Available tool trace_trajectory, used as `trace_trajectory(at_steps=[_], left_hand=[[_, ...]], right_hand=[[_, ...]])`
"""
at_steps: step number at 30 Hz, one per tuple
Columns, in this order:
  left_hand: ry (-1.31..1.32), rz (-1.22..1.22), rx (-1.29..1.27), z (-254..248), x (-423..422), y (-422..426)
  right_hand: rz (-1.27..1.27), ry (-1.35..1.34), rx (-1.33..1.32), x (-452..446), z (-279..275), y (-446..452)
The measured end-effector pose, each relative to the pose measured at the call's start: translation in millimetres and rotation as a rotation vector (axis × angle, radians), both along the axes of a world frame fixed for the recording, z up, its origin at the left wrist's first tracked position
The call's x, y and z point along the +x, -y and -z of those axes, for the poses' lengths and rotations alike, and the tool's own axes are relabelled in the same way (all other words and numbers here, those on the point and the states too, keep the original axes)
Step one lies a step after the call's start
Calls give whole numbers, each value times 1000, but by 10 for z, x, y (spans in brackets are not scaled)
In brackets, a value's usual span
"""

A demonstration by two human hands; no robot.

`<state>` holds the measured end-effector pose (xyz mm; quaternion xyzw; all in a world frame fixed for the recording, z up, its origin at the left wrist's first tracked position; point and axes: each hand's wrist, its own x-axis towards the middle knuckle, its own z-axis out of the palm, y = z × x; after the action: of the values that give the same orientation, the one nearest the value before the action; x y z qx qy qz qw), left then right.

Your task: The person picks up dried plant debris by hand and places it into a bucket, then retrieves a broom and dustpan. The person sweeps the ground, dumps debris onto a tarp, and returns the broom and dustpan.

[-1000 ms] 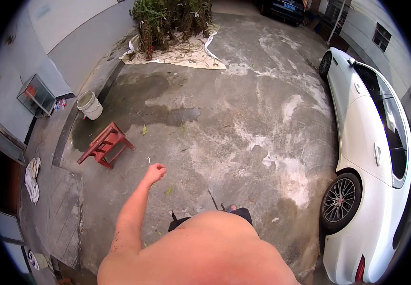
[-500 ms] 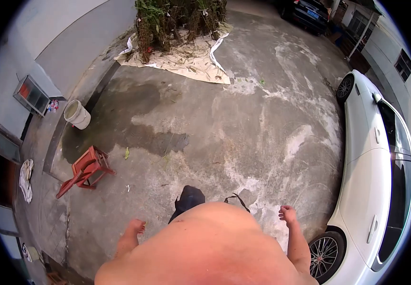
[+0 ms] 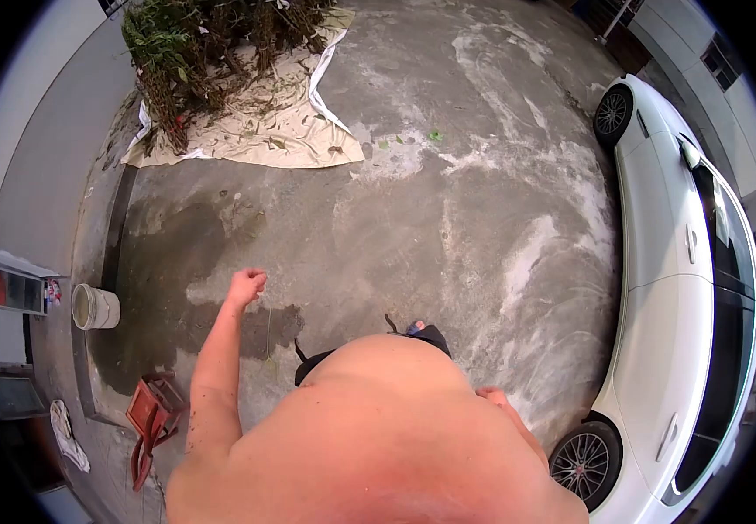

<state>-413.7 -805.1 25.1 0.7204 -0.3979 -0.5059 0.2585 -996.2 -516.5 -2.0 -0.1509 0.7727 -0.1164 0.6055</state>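
Note:
My left hand (image 3: 248,286) is out in front over the concrete ground (image 3: 378,244), its fingers curled in a loose fist, with nothing visible in it. Low at the right side of my body, my right hand (image 3: 493,397) is partly hidden behind my torso; its fingers look bent, but what they hold, if anything, cannot be made out. Neither hand touches an object that I can see. A foot in a sandal (image 3: 416,327) shows beyond my belly, beside dark cloth.
A white car (image 3: 664,253) stands along the right. At the upper left, dried plants (image 3: 177,70) rest on a pale sheet (image 3: 308,155). A white bucket (image 3: 97,307) and a red wooden chair (image 3: 153,410) are on the left, near a small glass cabinet (image 3: 17,289).
The plants and sheet are nearer, while the bucket and chair have shifted down and left in view. My left hand has swung forward; my right hand has drawn back toward my body.

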Motion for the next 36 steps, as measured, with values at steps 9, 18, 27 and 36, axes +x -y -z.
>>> trace_trajectory(at_steps=[9,18,27,36], left_hand=[[-74,-58,148,546,-1307,2347],[117,785,334,1977,-644,2345],[29,-163,313,128,-1943,8337],[-68,127,-192,12,-3073,12705]], right_hand=[[26,-80,12,-1642,260,3079],[122,-123,-327,-2635,134,7211],[-151,6,-49,-2190,294,9430],[-158,-113,82,-2925,194,12515]])
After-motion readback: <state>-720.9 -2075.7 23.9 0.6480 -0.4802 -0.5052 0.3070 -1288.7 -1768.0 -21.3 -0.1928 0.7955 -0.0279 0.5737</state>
